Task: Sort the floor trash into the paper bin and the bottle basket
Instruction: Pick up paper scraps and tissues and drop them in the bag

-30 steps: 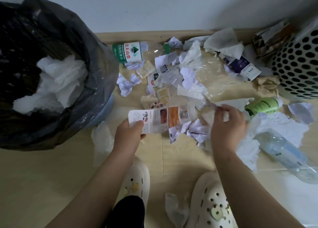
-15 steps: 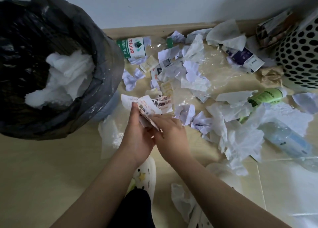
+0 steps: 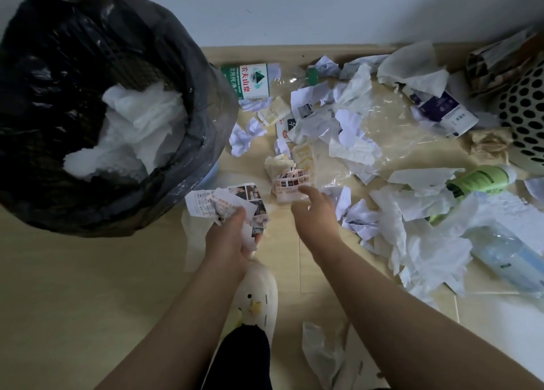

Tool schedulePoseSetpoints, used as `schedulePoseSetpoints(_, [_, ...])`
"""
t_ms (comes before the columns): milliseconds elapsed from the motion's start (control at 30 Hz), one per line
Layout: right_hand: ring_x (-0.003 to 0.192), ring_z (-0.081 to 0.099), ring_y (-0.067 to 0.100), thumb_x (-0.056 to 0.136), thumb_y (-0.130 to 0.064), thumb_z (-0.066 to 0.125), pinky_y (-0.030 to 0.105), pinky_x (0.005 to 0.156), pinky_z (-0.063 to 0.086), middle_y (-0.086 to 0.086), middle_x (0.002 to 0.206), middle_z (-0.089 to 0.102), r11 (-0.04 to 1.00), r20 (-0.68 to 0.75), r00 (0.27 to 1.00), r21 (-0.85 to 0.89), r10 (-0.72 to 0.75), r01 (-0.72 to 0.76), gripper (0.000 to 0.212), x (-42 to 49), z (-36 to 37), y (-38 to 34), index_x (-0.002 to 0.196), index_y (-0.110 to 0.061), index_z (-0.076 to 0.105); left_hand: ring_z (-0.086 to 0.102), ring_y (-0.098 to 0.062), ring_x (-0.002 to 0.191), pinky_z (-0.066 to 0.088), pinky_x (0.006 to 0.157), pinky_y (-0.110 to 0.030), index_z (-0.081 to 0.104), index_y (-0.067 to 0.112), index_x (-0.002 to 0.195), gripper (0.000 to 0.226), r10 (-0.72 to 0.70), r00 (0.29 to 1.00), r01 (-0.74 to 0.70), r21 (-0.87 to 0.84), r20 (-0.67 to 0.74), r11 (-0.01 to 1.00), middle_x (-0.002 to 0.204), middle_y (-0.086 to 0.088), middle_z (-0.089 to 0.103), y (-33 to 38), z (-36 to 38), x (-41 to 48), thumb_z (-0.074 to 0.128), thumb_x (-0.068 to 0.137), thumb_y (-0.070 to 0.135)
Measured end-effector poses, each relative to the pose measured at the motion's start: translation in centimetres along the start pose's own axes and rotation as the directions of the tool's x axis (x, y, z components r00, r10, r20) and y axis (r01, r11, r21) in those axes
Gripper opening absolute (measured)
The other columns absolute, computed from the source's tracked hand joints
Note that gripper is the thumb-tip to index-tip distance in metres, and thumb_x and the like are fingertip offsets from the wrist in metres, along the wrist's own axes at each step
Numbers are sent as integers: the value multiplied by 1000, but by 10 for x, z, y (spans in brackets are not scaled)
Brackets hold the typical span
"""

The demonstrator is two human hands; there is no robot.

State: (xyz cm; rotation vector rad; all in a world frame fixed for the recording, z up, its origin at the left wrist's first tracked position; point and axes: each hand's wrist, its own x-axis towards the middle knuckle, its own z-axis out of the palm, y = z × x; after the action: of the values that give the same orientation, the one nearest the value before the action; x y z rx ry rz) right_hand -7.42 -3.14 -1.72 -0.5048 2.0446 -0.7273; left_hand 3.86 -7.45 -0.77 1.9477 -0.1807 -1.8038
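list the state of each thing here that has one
left hand, gripping crumpled leaflet
right hand, open, holding nothing
paper bin, bagged, part filled with tissue
water bottle, lying down, cap on
green bottle, lying, partly under paper
clear bottle, lying down
basket, upright

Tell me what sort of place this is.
Probably a room indoors, perhaps in a home. A pale floor meets a plain white wall at a tan skirting. A black-bagged bin and a white perforated basket stand on the floor, and the person wears a soft slipper.
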Motion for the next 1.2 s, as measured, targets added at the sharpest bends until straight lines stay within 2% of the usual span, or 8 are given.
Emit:
schedulePoseSetpoints(200, [90, 50, 20, 92, -19, 45, 24, 60, 41, 5, 113, 52, 978, 188, 967, 83, 172, -191, 41, 21, -6, -15, 132, -23, 49, 61, -17, 78, 53, 73, -34, 55, 13, 105, 17, 4, 998, -3, -14, 64, 1000, 89, -5, 63, 0, 4, 2, 60, 89, 10])
schedulePoseSetpoints(267, [79, 49, 16, 92, -15, 46, 24, 62, 39, 1, 95, 54, 981, 200, 967, 84, 156, -175, 36, 20, -10, -11, 127, -15, 52, 61, -17, 80, 54, 77, -35, 56, 14, 110, 24, 8, 998, -10, 30, 55, 999, 92, -4, 64, -2, 2, 7, 63, 88, 12])
schedulePoseSetpoints(500, [59, 46, 12, 84, -6, 52, 22, 50, 36, -2, 66, 57, 951, -75, 977, 255, 201, -176, 20, 15, -24, 11, 96, -8, 68, 63, -23, 86, 51, 91, -42, 58, 11, 106, 22, -2, 999, -3, 115, 48, 993, 100, -8, 66, -6, -7, 17, 65, 86, 18])
schedulePoseSetpoints(733, [60, 54, 15, 85, -6, 60, 22, 52, 43, 2, 73, 59, 901, -188, 947, 399, 262, -170, 13, 5, -45, 20, 76, -15, 58, 64, -24, 84, 51, 91, -43, 60, 7, 107, 22, 23, 996, -37, 160, 87, 986, 102, -12, 66, -13, -6, 17, 64, 87, 16])
schedulePoseSetpoints(900, [90, 54, 20, 84, -18, 60, 27, 77, 43, 3, 114, 57, 1000, -52, 999, 26, 2, -1, 18, -1, -18, 18, 102, -22, 64, 64, -22, 79, 52, 80, -37, 63, 13, 92, 5, -4, 994, -15, 175, 105, 984, 91, -8, 67, -16, -9, 14, 62, 88, 14])
schedulePoseSetpoints(1000, [126, 35, 25, 85, -16, 56, 32, 101, 32, 2, 141, 39, 947, -40, 986, -287, -161, 143, 22, -6, -4, 21, 104, -19, 67, 63, -23, 80, 52, 76, -35, 63, 12, 99, 11, -12, 996, -2, 149, 90, 989, 96, -10, 67, -15, -10, 16, 61, 88, 14])
schedulePoseSetpoints(1133, [130, 31, 33, 83, -6, 53, 45, 105, 31, 5, 153, 27, 874, -185, 925, -429, -333, 229, 28, -10, -3, 22, 105, -16, 68, 62, -19, 75, 51, 71, -32, 61, 13, 100, 12, -12, 995, -1, 137, 98, 991, 91, -7, 66, -13, -8, 18, 59, 88, 12])
schedulePoseSetpoints(1200, [138, 19, 30, 87, -9, 47, 45, 111, 20, 1, 158, 9, 818, -82, 955, -540, -285, 198, 38, -6, -6, 21, 121, -22, 58, 62, -19, 76, 51, 76, -33, 61, 13, 101, 13, -15, 993, -2, 143, 115, 990, 92, -7, 67, -13, -6, 18, 59, 89, 11])
